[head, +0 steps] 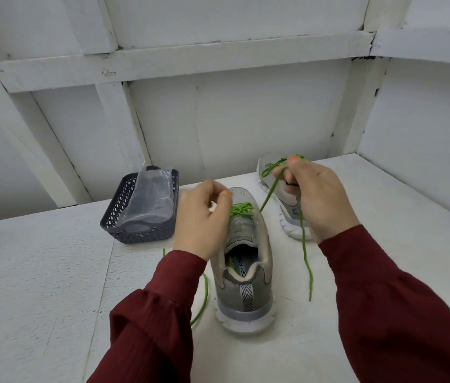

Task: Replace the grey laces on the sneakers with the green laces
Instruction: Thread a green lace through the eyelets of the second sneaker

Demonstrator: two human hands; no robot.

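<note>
A grey sneaker [244, 275] stands in the middle of the white table, heel towards me. A green lace [241, 210] crosses its lowest eyelets near the toe. My left hand [201, 217] is at the shoe's left side, fingers curled at the lace there; its loose end [204, 297] trails down on the table behind my wrist. My right hand [317, 194] is raised to the right and pinches the other end of the lace [305, 258], which hangs down past my wrist. A second grey sneaker [287, 214] with green laces lies behind my right hand, partly hidden.
A dark perforated plastic basket [124, 217] with a clear plastic bag [149, 197] in it stands at the back left of the table [38, 272]. White panelled walls close in the back and right side.
</note>
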